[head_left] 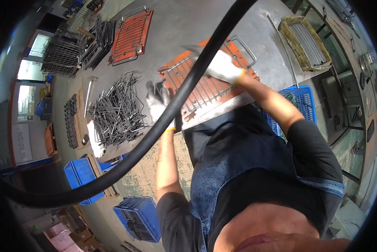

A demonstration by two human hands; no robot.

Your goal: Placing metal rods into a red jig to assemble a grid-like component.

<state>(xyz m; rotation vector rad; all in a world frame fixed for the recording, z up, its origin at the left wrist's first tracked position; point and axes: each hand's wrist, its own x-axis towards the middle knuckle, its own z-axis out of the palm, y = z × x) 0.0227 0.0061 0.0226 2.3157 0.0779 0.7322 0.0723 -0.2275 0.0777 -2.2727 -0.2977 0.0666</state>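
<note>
An orange-red jig plate (215, 97) lies tilted on the metal table in front of me, with thin metal rods in rows across it. A bent U-shaped bar (249, 52) sticks out past its far right edge. My left hand (157, 103), in a white and grey glove, is at the plate's left edge beside a small bent rod, its fingers apart. Over the plate's upper middle is my right hand (224, 67), gloved in white. Its fingers are smeared by motion and partly behind a black cable (192, 80), so whatever they hold cannot be made out.
A heap of bent metal rods (119, 109) lies left of the plate, beside a hammer (89, 94). Farther back are a second orange-red jig (131, 38) and stacked dark wire racks (98, 42). A yellowish tray (304, 42) holds straight rods at right. Blue crates (140, 218) stand below.
</note>
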